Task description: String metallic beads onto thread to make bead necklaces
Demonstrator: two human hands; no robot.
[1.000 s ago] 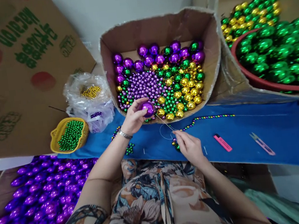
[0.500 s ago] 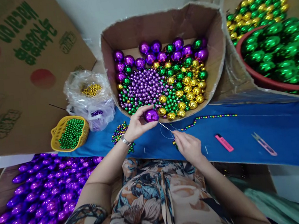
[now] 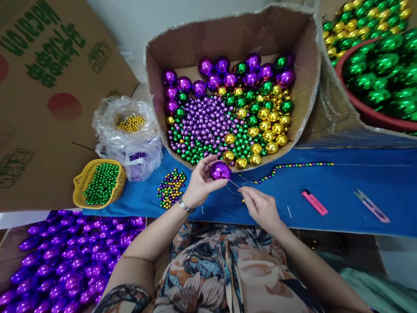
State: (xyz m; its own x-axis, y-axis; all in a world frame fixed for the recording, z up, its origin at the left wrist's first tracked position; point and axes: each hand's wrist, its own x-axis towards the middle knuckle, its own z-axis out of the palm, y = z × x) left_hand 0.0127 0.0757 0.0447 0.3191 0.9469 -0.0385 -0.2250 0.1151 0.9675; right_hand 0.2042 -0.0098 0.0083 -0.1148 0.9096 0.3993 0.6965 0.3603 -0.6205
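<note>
Between the thumb and fingers of my left hand [image 3: 199, 183] is a large shiny purple bead [image 3: 219, 171], held just in front of the cardboard box of beads [image 3: 230, 36]. My right hand [image 3: 262, 208] pinches a thin needle [image 3: 235, 184], whose far end meets the bead's lower right side; whether it is inside the hole I cannot tell. A fine thread loops near the needle. Behind my right hand, a strand of small green, gold and purple beads [image 3: 288, 166] lies on the blue cloth [image 3: 347, 181], its thread trailing right.
Loose small beads [image 3: 172, 188] and a yellow basket of green beads [image 3: 78, 197] are on the left. A pink lighter [image 3: 314, 202] and thread snips [image 3: 371, 205] lie right. Purple beads [image 3: 62, 263] fill a lower-left box; a red tub [image 3: 352, 92] holds green ones.
My left hand has drawn the purple bead slightly down and toward my right hand. The right hand is closer to the bead, with less of the needle showing. The whole view has shifted slightly.
</note>
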